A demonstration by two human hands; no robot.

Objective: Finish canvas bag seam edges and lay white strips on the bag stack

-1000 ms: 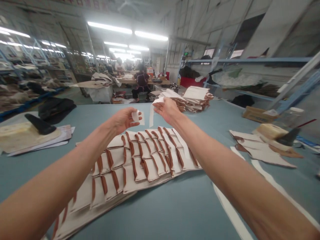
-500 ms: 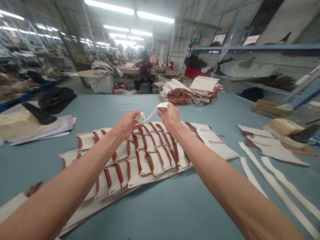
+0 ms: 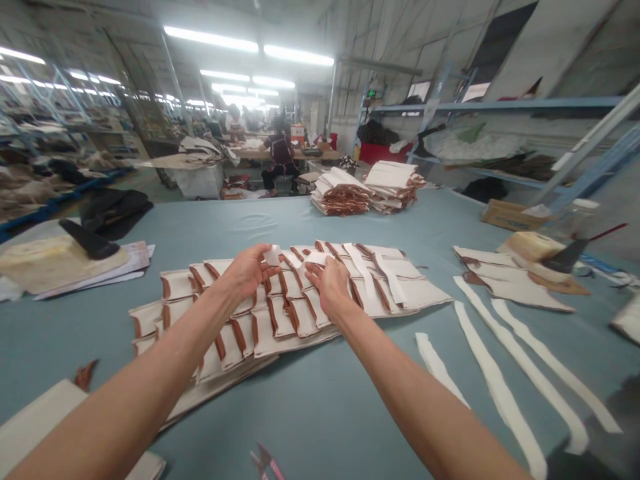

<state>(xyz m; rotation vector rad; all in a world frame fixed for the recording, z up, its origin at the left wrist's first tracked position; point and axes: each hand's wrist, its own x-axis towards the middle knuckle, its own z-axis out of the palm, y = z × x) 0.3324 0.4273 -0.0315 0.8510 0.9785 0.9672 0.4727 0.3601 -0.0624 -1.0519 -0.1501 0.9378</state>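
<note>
My left hand [image 3: 250, 270] pinches one end of a white fabric strip [image 3: 273, 255] between thumb and fingers. The strip's other part is in my right hand [image 3: 330, 285], fingers closed on it. Both hands hover low over overlapping rows of cream fabric pieces [image 3: 263, 331] with brown edges, spread across the table. Whether the hands touch these pieces, I cannot tell. Right of my hands, two more white strips lie across the cream pieces, one a narrow strip [image 3: 389, 277].
Long white strips [image 3: 505, 393] lie on the blue-green table [image 3: 390, 393] at right. Small snips [image 3: 266, 461] rest at the front edge. Stacks of cream-and-brown pieces [image 3: 343, 190] stand at the back. A cream block [image 3: 531, 250] sits on the right. A person [image 3: 281, 150] sits beyond the table.
Both hands have come down closer to the cream pieces with the white strip. The view has shifted, bringing the snips and more of the right-hand strips into sight.
</note>
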